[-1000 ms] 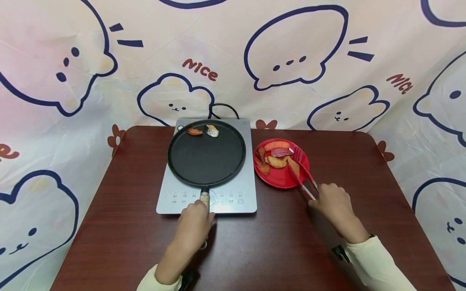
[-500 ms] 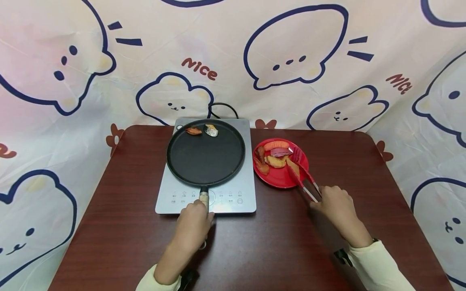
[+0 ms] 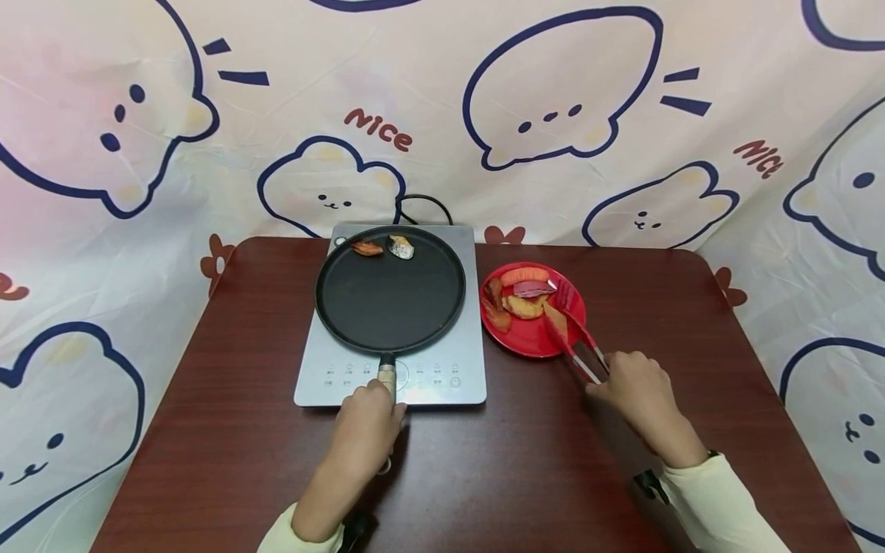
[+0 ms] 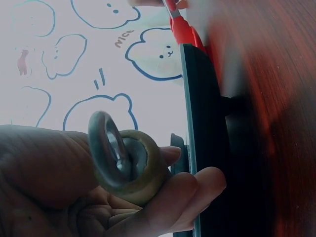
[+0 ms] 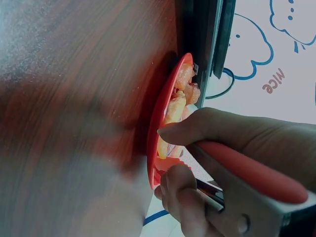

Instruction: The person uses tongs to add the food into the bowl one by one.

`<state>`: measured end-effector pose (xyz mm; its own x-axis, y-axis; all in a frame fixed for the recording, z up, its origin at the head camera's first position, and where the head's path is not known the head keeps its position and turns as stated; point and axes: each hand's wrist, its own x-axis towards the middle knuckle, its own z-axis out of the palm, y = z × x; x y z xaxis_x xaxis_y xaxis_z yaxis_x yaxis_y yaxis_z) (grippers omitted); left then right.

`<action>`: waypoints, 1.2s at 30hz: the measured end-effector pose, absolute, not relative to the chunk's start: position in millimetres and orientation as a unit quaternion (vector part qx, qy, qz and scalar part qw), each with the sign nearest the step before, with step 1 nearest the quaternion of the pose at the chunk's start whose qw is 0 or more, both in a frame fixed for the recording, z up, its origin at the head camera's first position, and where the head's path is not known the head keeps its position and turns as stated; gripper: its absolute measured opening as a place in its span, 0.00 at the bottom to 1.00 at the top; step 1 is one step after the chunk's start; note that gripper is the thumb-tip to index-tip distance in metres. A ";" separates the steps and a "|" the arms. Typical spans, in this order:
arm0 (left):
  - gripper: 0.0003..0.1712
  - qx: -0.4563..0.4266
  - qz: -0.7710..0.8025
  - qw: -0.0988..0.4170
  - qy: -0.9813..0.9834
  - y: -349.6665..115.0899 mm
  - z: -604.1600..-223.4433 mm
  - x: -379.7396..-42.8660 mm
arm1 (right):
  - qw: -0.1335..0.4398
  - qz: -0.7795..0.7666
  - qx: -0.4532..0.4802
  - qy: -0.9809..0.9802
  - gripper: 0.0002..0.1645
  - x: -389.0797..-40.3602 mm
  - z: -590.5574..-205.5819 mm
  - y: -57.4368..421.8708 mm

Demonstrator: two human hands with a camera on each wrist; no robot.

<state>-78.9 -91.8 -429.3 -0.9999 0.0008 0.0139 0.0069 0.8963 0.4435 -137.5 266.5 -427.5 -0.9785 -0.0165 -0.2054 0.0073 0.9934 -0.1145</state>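
My left hand [image 3: 366,430] grips the handle [image 3: 387,373] of a round black frying pan [image 3: 390,303]; its metal hanging ring [image 4: 106,143] shows in the left wrist view. Near the pan's far rim lie a small brown food piece [image 3: 367,249] and a pale, silvery one [image 3: 401,247]. My right hand [image 3: 639,395] holds red-tipped tongs [image 3: 585,370], their tips over a red plate [image 3: 525,346]. Between the tips is a tan, triangular food piece [image 3: 555,319]; whether they pinch it, I cannot tell. Also on the plate are orange [image 3: 524,275], purplish [image 3: 532,289], yellow [image 3: 522,308] and brown [image 3: 496,316] pieces.
Under the pan is a silver induction cooktop [image 3: 442,384], with a black cord [image 3: 429,199] behind it. The plate stands close to its right side. Everything rests on a dark wooden table [image 3: 484,476], backed by a printed cloth [image 3: 442,92].
The view has shifted very slightly. The tongs and right hand have moved barely at all, with the tips still over the plate. The left hand keeps its grip on the pan handle.
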 end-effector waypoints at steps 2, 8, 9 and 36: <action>0.15 -0.003 -0.228 0.007 -0.974 -91.8 -429.3 -78.9 | 0.113 -0.061 0.002 0.992 0.22 -139.2 -426.9 265.9; 0.15 -0.004 -0.226 0.009 -0.974 -92.0 -429.1 -78.9 | 0.132 -0.067 0.007 0.989 0.27 -145.5 -424.9 264.1; 0.16 -0.003 -0.225 0.009 -0.974 -92.1 -429.1 -78.9 | 0.134 -0.067 0.007 0.989 0.27 -146.4 -424.4 263.4; 0.16 -0.005 -0.224 0.010 -0.975 -91.7 -428.3 -78.3 | 0.158 -0.075 0.012 0.985 0.23 -149.6 -423.2 251.1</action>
<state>-78.3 -91.7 -428.3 -0.9998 0.0048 0.0209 0.0135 0.8997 0.4362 -149.6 251.1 -423.2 -0.9498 0.0000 -0.3128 0.0473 0.9885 -0.1436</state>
